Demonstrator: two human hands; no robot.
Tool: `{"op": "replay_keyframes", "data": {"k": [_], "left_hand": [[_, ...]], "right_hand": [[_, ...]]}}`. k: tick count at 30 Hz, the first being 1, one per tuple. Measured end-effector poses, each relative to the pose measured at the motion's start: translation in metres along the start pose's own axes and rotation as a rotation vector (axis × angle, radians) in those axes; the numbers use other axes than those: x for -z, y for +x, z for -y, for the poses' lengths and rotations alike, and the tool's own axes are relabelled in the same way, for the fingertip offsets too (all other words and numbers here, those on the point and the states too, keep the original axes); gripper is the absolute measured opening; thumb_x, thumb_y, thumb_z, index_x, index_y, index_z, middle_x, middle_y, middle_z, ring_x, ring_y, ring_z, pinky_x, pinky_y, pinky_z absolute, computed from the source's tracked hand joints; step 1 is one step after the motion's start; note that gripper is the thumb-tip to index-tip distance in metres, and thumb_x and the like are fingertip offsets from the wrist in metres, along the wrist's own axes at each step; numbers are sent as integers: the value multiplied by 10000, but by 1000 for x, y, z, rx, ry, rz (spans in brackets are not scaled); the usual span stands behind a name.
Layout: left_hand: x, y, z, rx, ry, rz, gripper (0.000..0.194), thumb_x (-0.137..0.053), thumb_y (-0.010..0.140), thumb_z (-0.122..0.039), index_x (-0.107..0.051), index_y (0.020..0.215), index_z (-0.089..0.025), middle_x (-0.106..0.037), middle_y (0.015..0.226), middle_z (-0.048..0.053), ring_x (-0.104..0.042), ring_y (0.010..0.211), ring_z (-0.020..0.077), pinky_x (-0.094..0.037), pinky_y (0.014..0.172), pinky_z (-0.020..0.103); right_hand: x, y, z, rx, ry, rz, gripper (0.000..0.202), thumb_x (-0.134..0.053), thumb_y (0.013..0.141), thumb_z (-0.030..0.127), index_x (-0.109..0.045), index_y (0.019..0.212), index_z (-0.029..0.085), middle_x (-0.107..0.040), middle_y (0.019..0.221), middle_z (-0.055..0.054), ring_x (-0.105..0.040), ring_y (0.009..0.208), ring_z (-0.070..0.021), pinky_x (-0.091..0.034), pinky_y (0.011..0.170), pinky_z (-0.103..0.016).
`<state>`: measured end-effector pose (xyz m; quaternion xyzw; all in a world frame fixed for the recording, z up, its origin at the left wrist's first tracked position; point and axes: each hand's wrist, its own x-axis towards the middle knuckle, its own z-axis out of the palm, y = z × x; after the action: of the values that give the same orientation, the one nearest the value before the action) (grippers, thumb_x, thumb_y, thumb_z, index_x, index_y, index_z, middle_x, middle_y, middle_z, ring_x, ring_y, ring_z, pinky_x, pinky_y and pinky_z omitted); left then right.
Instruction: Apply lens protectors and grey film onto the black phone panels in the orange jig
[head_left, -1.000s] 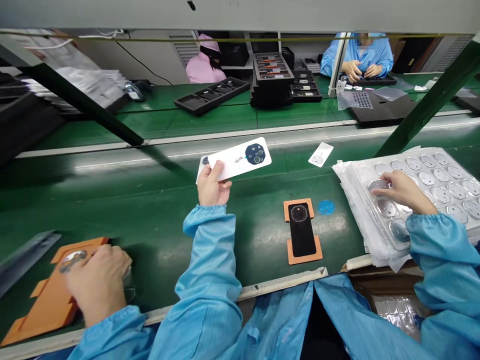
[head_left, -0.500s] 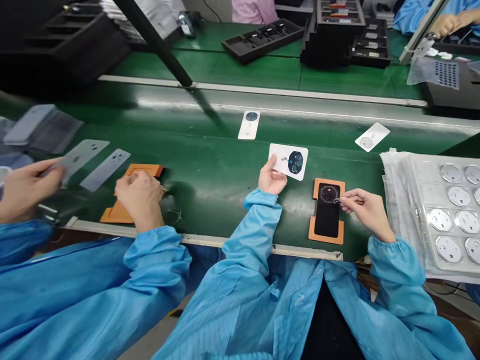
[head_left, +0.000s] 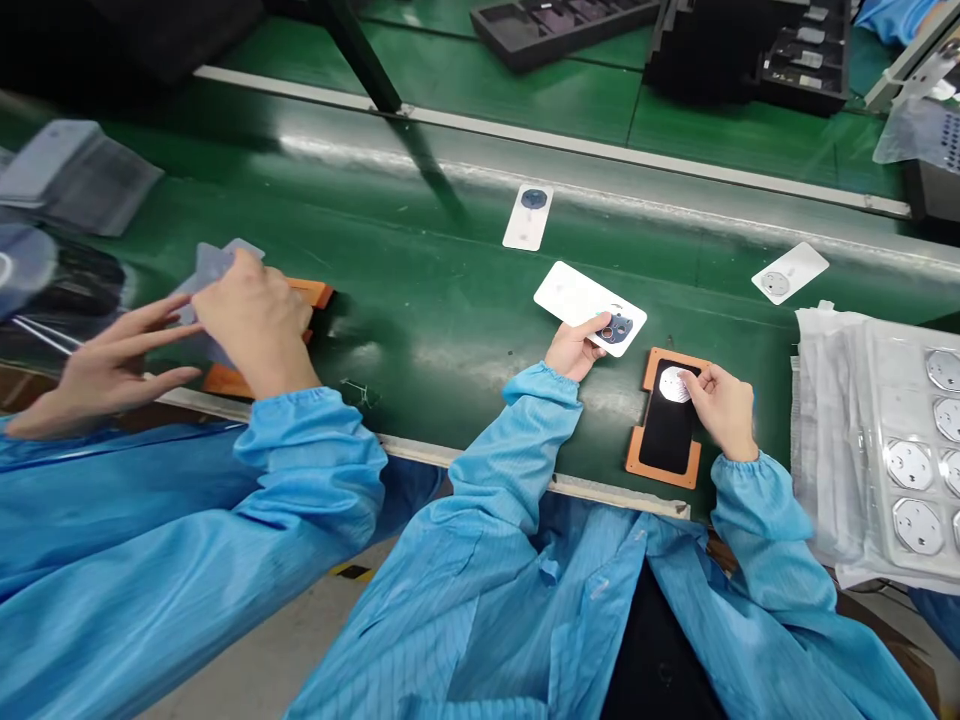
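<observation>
My left hand (head_left: pixel 576 348) grips a white phone back panel (head_left: pixel 564 291), its thumb lying over the dark round camera area. To the right, a black phone back panel (head_left: pixel 666 440) lies in an orange fixture (head_left: pixel 664 478) on the green bench. A white round disc (head_left: pixel 673 383) shows at the black panel's camera area. At the disc's right edge, my right hand (head_left: pixel 721 408) has its fingertips pinched together; how much of the disc they hold is partly hidden.
Two more white panels (head_left: pixel 527 217) (head_left: pixel 790 273) lie farther back. Clear trays of white round discs (head_left: pixel 918 526) are stacked at right. At left, a co-worker's hands (head_left: pixel 251 325) work over another orange fixture (head_left: pixel 319 293). Black trays (head_left: pixel 559 35) stand beyond the metal rail.
The white panel in my left hand has turned and my grip has shifted onto its camera end. The black panel's camera area, dark before, now shows white. The view has tilted downward.
</observation>
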<state>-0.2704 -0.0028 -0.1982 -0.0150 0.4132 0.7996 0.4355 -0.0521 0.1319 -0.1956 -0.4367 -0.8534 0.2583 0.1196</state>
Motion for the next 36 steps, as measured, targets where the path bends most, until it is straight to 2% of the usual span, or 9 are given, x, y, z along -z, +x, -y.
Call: {"op": "replay_keyframes", "data": {"k": [6, 12, 14, 17, 19, 24, 27, 30, 36], "left_hand": [[-1, 0, 7, -166, 91, -19, 498, -991, 571, -243, -719, 973, -131, -710, 840, 8, -575, 543, 51, -253, 330, 153], [-7, -6, 9, -251, 105, -64, 481, -987, 594, -365, -736, 930, -131, -705, 817, 11, -545, 510, 52, -234, 329, 180], [-11, -10, 12, -245, 88, -67, 496, -1005, 555, -352, -735, 902, -123, -713, 798, 9, -520, 495, 39, -276, 358, 171], [-20, -16, 22, -240, 50, -36, 521, -1029, 500, -331, -721, 864, -123, -747, 844, 28, -654, 652, 95, -501, 545, 187], [-25, -20, 32, -240, 70, -27, 514, -1034, 505, -341, -714, 843, -123, -752, 837, 33, -696, 724, 129, -566, 649, 226], [-30, -28, 59, -167, 300, 93, 533, -908, 711, -589, -736, 890, -117, -722, 705, 30, -606, 492, 98, -500, 466, 217], [-28, -32, 70, -167, 341, 176, 664, -769, 807, -719, -748, 1125, -137, -797, 1056, 114, -776, 865, 215, -655, 736, 300], [-26, -35, 76, -251, 401, 216, 709, -669, 862, -770, -752, 1211, -158, -740, 1316, 132, -705, 1241, 295, -603, 1065, 412], [-23, -39, 76, -476, 635, 250, 664, -540, 963, -740, -763, 1251, -185, -737, 1344, 109, -669, 1312, 295, -483, 1215, 437]], "right_hand": [[1, -17, 2, 219, 121, -128, 353, -602, 946, 517, -573, 745, 228, -621, 676, -7, -548, 594, -147, -435, 608, -293], [6, -35, 3, 415, 192, -86, 234, -644, 971, 386, -653, 811, 215, -649, 714, 0, -559, 586, -127, -464, 575, -277], [7, -38, 6, 441, 227, -88, 208, -659, 966, 352, -662, 810, 215, -646, 697, 7, -555, 568, -121, -460, 553, -271], [8, -40, 17, 468, 287, -132, 177, -680, 957, 323, -672, 817, 214, -651, 683, 10, -552, 548, -117, -459, 526, -264], [9, -39, 26, 478, 309, -165, 164, -685, 956, 324, -678, 833, 217, -661, 692, 8, -557, 547, -120, -465, 526, -268], [4, -26, 46, 536, 257, -248, 115, -650, 977, 309, -682, 917, 217, -721, 891, -41, -660, 719, -166, -542, 676, -317], [-3, -19, 51, 535, 212, -340, 86, -635, 985, 284, -679, 958, 216, -722, 968, -70, -688, 903, -215, -560, 810, -359], [-7, -15, 53, 489, 205, -384, 87, -631, 991, 287, -677, 960, 220, -723, 990, -77, -685, 940, -221, -562, 840, -362], [-8, -15, 53, 461, 177, -401, 128, -601, 1009, 261, -676, 912, 223, -726, 945, -65, -686, 914, -209, -543, 798, -342]]}}
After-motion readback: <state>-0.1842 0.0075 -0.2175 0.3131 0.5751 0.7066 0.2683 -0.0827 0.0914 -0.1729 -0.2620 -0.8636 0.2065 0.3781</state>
